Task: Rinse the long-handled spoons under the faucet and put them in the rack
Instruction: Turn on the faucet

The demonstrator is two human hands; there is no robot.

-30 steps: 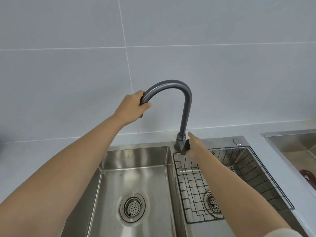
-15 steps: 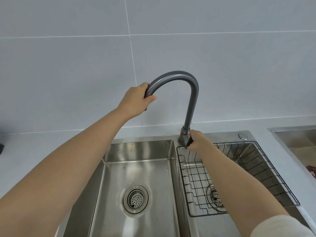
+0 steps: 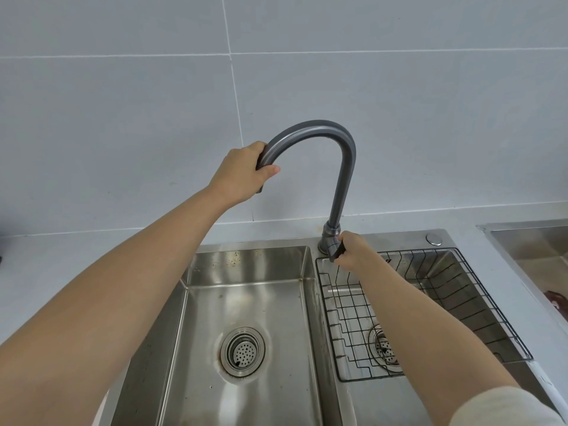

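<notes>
Faucet (image 3: 344, 167) stands at the back rim of the sink, on the divider between the two basins; I take it as my landmark. Its grey gooseneck arches up from the base and curves over toward the left basin (image 3: 246, 302). My left hand (image 3: 242, 173) is wrapped around the spout end, fingers curled behind the pipe, thumb across the front. My right hand (image 3: 353, 250) is down at the faucet's base, fingers pinched on the dark lever (image 3: 335, 252) that sticks out toward me. I see no water running.

Rack (image 3: 430, 309), a black wire basket, sits in the right basin just right of the faucet's base; my right forearm crosses above it. Through its wires shows a drain strainer (image 3: 384, 348). Left basin, in front and left of the faucet, holds only its own round strainer (image 3: 242, 352), with some staining around the ring.

No spoons in view from here, so I cannot tell where they are.

Behind the faucet rises a pale tiled wall (image 3: 399, 103). Far right of the faucet, a second steel sink (image 3: 538, 250) edges into frame.
</notes>
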